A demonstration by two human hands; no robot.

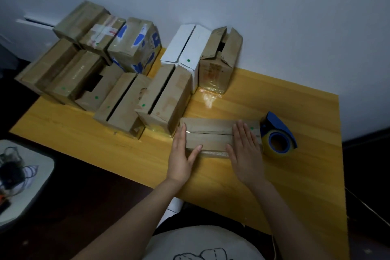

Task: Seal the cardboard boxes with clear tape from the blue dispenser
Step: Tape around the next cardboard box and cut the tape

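Observation:
A flat cardboard box (211, 135) lies on the yellow table (285, 175) in front of me, its top seam running left to right. My left hand (183, 158) lies against the box's left end with straight fingers, thumb on the top near the front edge. My right hand (245, 152) presses flat on the right part of the top. The blue tape dispenser (277, 134) with its clear tape roll stands just right of the box, untouched.
Several cardboard boxes (124, 101) with open top seams stand behind and to the left, with a white box (185, 46) and a torn brown box (219, 61) against the wall. Taped boxes (101, 31) are stacked at the far left. A grey stool (25, 175) holds cables at lower left.

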